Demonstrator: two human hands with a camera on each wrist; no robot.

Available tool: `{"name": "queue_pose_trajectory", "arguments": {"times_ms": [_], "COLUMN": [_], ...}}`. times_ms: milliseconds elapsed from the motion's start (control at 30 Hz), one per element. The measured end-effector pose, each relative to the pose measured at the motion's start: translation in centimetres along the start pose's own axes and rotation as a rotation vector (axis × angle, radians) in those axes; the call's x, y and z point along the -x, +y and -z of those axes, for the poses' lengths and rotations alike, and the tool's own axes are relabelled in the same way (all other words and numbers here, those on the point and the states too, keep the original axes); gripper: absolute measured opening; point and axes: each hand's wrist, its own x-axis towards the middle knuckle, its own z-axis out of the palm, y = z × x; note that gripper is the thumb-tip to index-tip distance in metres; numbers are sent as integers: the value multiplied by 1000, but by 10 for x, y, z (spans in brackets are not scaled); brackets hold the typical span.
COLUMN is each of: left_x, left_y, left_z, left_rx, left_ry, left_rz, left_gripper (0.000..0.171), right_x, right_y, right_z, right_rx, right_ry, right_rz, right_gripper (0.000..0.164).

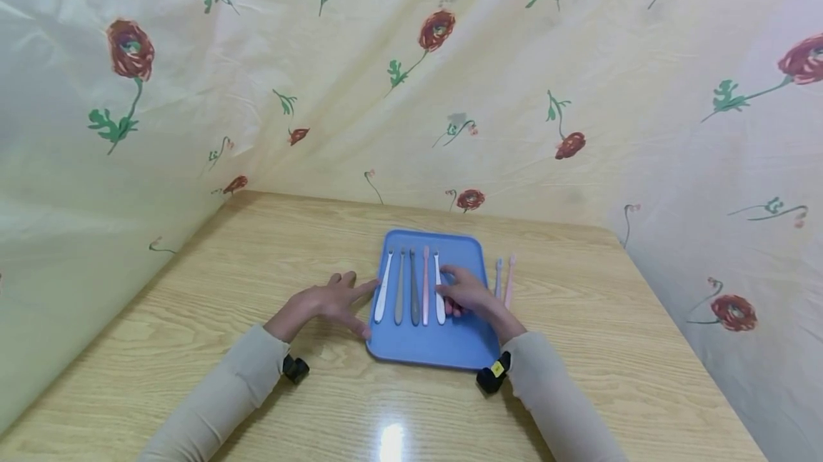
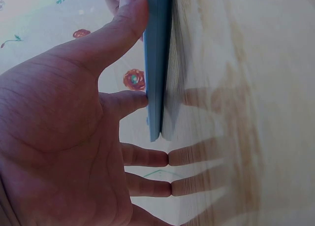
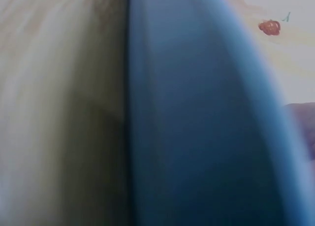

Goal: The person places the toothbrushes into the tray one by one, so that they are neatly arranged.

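A blue tray (image 1: pixel 424 348) lies on the table with several toothbrushes side by side: a white toothbrush (image 1: pixel 383 289) at the left, a grey one, a dark grey one (image 1: pixel 414 290), a pink toothbrush (image 1: pixel 426 287) and another white toothbrush (image 1: pixel 440 310) at the right. My right hand (image 1: pixel 469 294) is over the tray's right part, its thumb and index finger apart and touching that rightmost white toothbrush. My left hand (image 1: pixel 334 303), fingers spread, touches the tray's left edge with thumb and index finger. In the left wrist view its other fingertips rest on the table.
Just right of the tray, a blue toothbrush (image 1: pixel 498 276) and a pink one (image 1: pixel 510 282) lie on the wooden table (image 1: pixel 289 233). A flowered cloth (image 1: pixel 321 76) hangs behind and at both sides. The right wrist view is mostly filled by the blurred tray side.
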Motion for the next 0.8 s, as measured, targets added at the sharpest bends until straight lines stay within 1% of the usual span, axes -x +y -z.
{"name": "queue_pose_trajectory", "arguments": {"times_ms": [233,467,567,700,800], "left_x": [0,2,2,2,2], "left_y": [-1,1,1,1,0], "left_z": [-1,-3,-3,-2,-1], "left_rx": [16,17,15,12,9], "left_ry": [7,-1,2,10,15], "left_rz": [-5,-1,-2,-8,-11], "left_gripper": [109,108,108,108,108], "right_x": [3,9,15,22,28], "right_y": [-2,-3,-6,-9,-8], "right_z": [-2,1,10,29,45], "right_rx": [0,-19,-15,-8,-28], "right_ry": [18,7,16,68,110], "right_rz": [2,-4,7,42,56], "right_gripper": [63,65,66,67,67]}}
